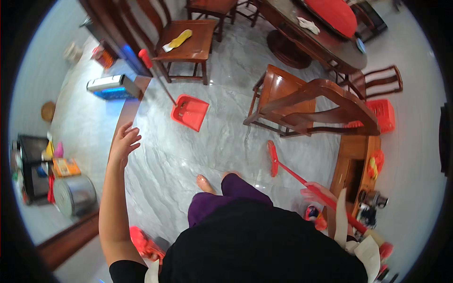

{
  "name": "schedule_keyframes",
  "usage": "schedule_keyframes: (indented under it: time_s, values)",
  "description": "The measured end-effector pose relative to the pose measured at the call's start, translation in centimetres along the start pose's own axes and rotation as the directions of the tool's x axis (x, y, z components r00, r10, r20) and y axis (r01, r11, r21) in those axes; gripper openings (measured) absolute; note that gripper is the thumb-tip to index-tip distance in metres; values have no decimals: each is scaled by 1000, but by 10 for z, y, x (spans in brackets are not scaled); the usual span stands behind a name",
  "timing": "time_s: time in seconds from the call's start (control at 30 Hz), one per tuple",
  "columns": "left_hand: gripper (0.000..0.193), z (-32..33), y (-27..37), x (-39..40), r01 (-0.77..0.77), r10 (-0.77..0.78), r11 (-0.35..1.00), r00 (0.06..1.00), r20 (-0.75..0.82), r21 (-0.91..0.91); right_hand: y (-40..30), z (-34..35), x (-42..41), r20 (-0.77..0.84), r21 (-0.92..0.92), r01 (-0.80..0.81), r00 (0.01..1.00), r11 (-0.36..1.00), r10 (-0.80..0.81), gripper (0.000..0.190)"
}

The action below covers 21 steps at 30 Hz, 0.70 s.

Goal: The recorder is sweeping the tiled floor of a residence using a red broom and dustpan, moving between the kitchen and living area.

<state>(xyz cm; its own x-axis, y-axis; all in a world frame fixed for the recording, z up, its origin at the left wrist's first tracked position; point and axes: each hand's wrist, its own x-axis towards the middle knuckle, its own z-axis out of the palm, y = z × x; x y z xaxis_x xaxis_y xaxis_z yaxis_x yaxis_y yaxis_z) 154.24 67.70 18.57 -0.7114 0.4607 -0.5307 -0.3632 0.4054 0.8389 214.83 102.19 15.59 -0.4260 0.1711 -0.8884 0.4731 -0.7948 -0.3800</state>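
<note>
My left hand [126,143] is raised over the floor on the left, fingers apart and nothing in it. On the right, my right hand [320,192] is at the red handle of a broom [292,172]; the hand is blurred, and the handle crosses the palm. The broom's narrow red head [273,159] is down at the floor near a wooden chair [283,92]. Ahead of my left hand, a red long-handled dustpan [193,112] rests on the floor with its handle leaning toward another wooden chair [187,33]. Small dark debris shows inside the pan.
A yellow-and-white cloth-like item [178,40] lies on the left chair's seat. A dark wooden table [329,46] stands at the upper right. Also around are an air-purifier-like box [113,86], a metal drum [75,194], a red basket [385,115] and a wooden cabinet [348,169].
</note>
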Motion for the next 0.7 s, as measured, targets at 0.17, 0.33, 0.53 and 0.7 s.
schedule_keyframes:
  time_s: [0.17, 0.33, 0.53, 0.7]
  values:
    - [74, -28, 30, 111, -29, 29, 999, 999, -36, 17, 24, 29, 3, -189, 97, -43, 980, 994, 61, 32]
    - [96, 5, 65, 179, -98, 121, 976, 987, -109, 196, 11, 45, 35, -331, 140, -169, 920, 976, 207, 32]
    - [89, 18, 81, 238, -220, 224, 953, 975, 7, 206, 30, 35, 57, -324, -41, -210, 928, 977, 186, 23]
    - [48, -17, 68, 312, -186, 151, 966, 970, 190, 182, 50, 96, 69, -522, 347, -43, 821, 937, 231, 5]
